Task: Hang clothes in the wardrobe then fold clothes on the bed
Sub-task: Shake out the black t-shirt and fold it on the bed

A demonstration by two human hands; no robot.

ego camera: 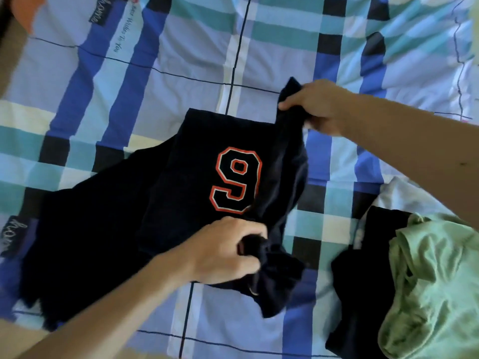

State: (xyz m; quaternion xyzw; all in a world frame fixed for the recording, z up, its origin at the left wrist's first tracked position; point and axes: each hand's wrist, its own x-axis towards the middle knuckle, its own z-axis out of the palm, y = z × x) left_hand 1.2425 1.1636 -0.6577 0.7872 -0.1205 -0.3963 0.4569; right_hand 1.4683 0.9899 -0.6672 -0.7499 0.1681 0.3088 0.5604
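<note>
A checked bedsheet [155, 86] fills the view. The left hand [225, 250] at six o'clock and the right hand [318, 104] at two each grasp the navy shirt [197, 156].

Bed [233, 332] is filling almost the whole view, seen from above. Checked sheet [181, 60] is covering it in blocks of pale lilac, royal blue, teal, cream and black, with thin dark lines crossing between them. The sheet is lying mostly flat at centre and left and bunching into creases toward the upper right.

Black label [99, 12] with pale cursive script is showing near the top, second label [11, 235] at the left edge. Printed line [124, 27] reading "Best Wishes To You" is running beside the upper one.

Brown floor [6, 63] is showing as a narrow strip at upper left. Orange object [24, 14], blurred, is sitting in the top left corner.

Soft light is falling evenly, brightening toward the upper right.
</note>
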